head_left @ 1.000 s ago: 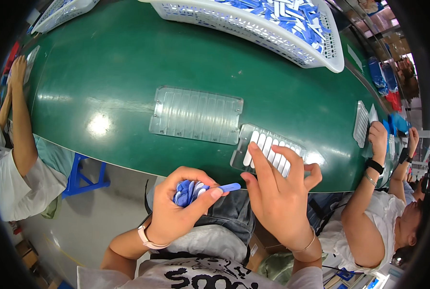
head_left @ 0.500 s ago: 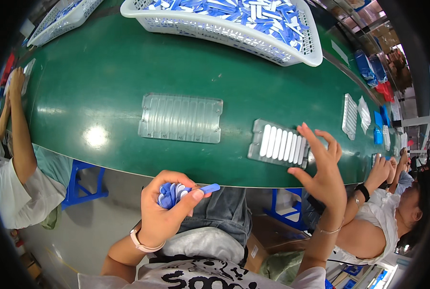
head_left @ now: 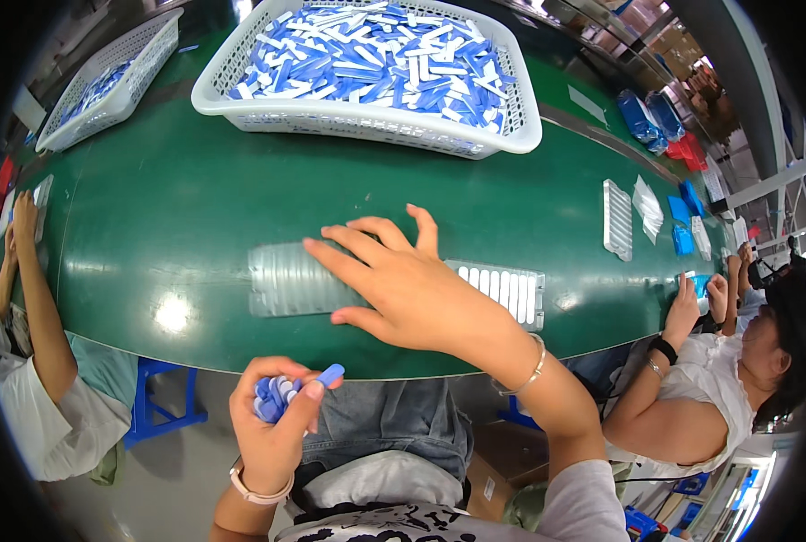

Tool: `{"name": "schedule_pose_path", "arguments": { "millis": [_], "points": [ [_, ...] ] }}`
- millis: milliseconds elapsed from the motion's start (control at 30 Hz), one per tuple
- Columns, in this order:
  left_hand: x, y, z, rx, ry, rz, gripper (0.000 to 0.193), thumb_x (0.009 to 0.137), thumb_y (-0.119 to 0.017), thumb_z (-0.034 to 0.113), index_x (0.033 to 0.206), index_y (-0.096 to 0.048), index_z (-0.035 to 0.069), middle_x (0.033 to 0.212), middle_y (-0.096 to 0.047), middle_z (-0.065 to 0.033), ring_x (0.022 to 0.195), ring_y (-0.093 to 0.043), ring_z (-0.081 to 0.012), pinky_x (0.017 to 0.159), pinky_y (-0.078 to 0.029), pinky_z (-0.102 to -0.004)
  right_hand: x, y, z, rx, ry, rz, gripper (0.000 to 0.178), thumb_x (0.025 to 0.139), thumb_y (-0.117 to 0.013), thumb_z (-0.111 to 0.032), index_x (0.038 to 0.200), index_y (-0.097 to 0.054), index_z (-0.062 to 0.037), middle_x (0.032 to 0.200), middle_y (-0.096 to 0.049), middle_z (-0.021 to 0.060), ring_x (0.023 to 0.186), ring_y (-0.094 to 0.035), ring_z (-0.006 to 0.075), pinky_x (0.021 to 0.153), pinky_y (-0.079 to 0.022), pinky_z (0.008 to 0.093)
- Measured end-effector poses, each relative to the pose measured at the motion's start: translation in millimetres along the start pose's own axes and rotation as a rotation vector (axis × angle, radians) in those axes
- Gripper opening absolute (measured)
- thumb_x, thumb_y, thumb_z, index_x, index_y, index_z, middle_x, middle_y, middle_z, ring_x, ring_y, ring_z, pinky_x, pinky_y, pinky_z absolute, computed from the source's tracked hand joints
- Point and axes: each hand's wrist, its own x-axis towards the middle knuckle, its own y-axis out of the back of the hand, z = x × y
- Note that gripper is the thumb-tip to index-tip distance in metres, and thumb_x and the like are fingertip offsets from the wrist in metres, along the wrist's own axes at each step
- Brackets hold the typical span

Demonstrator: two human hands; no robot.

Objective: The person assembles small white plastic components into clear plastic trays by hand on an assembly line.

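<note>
My left hand point(head_left: 274, 420), held low in front of the table edge, is closed around a bunch of small blue-and-white strips point(head_left: 276, 397) with rounded ends. One blue strip point(head_left: 332, 375) sticks out between its thumb and forefinger. My right hand point(head_left: 407, 289) is spread open, palm down, over the right part of a clear slotted tray point(head_left: 285, 291); whether the fingertips touch it I cannot tell. The slots that show hold no strips. Partly behind my right hand and wrist lies a second clear tray point(head_left: 539, 303), with white strips point(head_left: 504, 291) lined up side by side in its slots.
A large white basket point(head_left: 367, 122) heaped with blue-and-white strips stands at the back of the green table point(head_left: 186, 199). Another basket point(head_left: 118, 113) is at far left. At right lie another slotted tray point(head_left: 617, 219) and a clear bag point(head_left: 647, 208). People work on both sides.
My right hand has moved left from the filled tray to over the other tray. The left hand still grips its bunch of strips. The whole view has shifted, showing more of the basket.
</note>
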Motion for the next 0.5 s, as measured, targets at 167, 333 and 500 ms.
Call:
{"name": "schedule_pose_path", "arguments": {
  "millis": [167,333,500],
  "points": [
    [8,0,-3,0.061,0.041,-0.038,0.015,0.085,-0.064,0.001,0.096,-0.055,0.000,0.083,-0.068,-0.0134,0.054,-0.050,-0.0028,0.047,-0.039,-0.0165,-38,31,3,-0.065,-0.123,-0.127,0.067,0.079,-0.069,-0.027,0.138,-0.041,-0.0137,0.134,-0.047,0.0079,0.130,-0.035,0.0307,0.102,-0.012,0.0661],
    [15,-19,-6,-0.063,0.067,-0.167,0.017,0.085,-0.065,-0.001,0.099,-0.056,0.001,0.083,-0.065,-0.0056,0.064,-0.057,-0.0044,0.058,-0.046,-0.0174,-58,53,-8,-0.117,-0.228,-0.093,0.054,0.076,-0.071,-0.025,0.127,-0.056,-0.0139,0.127,-0.054,0.0061,0.129,-0.038,0.0289,0.104,-0.018,0.0558],
    [14,-22,-12,-0.005,0.125,-0.260,0.019,0.084,-0.066,-0.001,0.100,-0.056,0.001,0.087,-0.064,-0.0044,0.080,-0.060,-0.0058,0.070,-0.049,-0.0202,-71,38,-17,0.411,-0.162,0.066,0.031,0.076,-0.072,-0.010,0.106,-0.068,-0.0084,0.106,-0.066,0.0049,0.098,-0.058,0.0225,0.084,-0.039,0.0323]
  ]
}}
